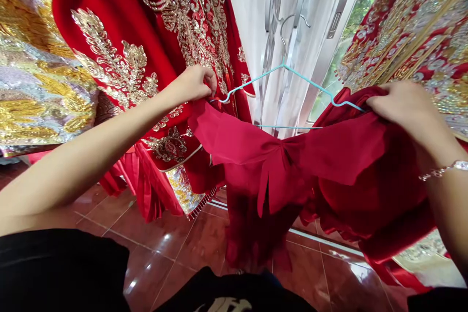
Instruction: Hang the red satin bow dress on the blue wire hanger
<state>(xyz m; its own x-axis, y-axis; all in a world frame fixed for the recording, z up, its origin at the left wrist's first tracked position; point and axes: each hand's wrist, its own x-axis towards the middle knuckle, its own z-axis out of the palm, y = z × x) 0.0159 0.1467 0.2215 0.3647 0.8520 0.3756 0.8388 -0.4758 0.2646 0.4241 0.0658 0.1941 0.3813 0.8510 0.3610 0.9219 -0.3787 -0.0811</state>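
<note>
Cataloguing one red cloth garment (237,139), raised between two hands before a row of hanging embroidered robes.

Left hand (193,83): closed in a pinch, fingers curled around the garment's upper edge, beside the left shoulder of a light-blue wire hanger (307,78). Right hand (402,107): fingers bent over a gathered fold of the same cloth, closed on it near the hanger's other shoulder; a beaded bracelet (444,169) circles the wrist.

Placement: the garment spans the hanger's width, with a bow-like gather at its middle and folds drooping below. The two-handed hold appears to keep the cloth spread along the wire rather than bunched. The hook rises in front of a white curtain (248,9); what it hangs from, if anything, cannot be told.

Edges and room: a red robe with gold sequin work (73,0) stands just behind the left forearm, and a red-and-gold robe (413,44) lies close beyond the right hand, leaving a narrow gap between them. Glossy reddish-brown floor tiles (204,248) lie below, with open room under the hanging cloth.
</note>
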